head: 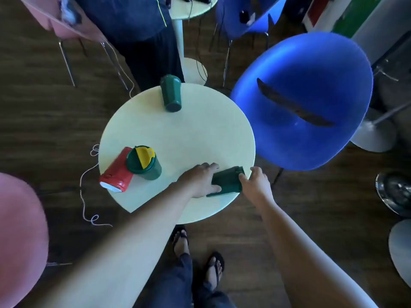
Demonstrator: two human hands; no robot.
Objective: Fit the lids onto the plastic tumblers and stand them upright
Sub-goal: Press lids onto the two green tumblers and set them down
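lower right of the round table (pixel 178 130): left hand (pixel 200 180) curled around a lying dark green tumbler (pixel 228 181), right hand (pixel 255 181) fingers pressing its far end.

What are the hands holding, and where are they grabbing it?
Both hold the green tumbler lying near the table edge: left hand on one end, right hand on the other.

Lying green tumbler (pixel 226 182) at lower right of the table — mouth and lid state masked by left hand (pixel 199 181) and right hand (pixel 255 183). Pink chair (pixel 20 230) cropped at left edge — blurred.
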